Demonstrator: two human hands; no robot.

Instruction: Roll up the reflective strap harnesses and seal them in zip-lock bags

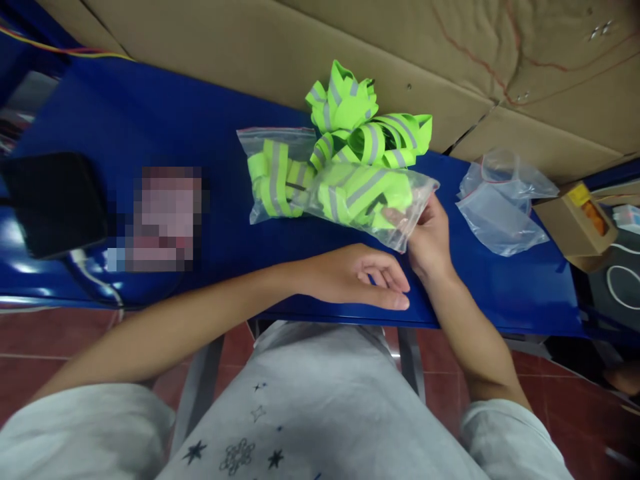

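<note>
"Which step is in hand?"

"Bagging, I'd judge: my right hand grips the mouth end of a clear zip bag that holds a bundled neon reflective strap. Some fingers show through the plastic; whether they are inside it or behind it, I cannot tell."

"And your left hand?"

"It holds nothing. Its fingers curl loosely over the blue table, by the near edge, apart from the bag."

"What does the next move call for?"

"My left steadying the bag, I think, while my right sees to the mouth; I can't make out whether the zip is pressed together."

"Where does the bag lie?"

"Just left of my right hand and beyond my left. Its left end overlaps another filled zip bag, and loose reflective straps are heaped right behind it. Flat zip bags lie off to the right, by a cardboard box."
</note>
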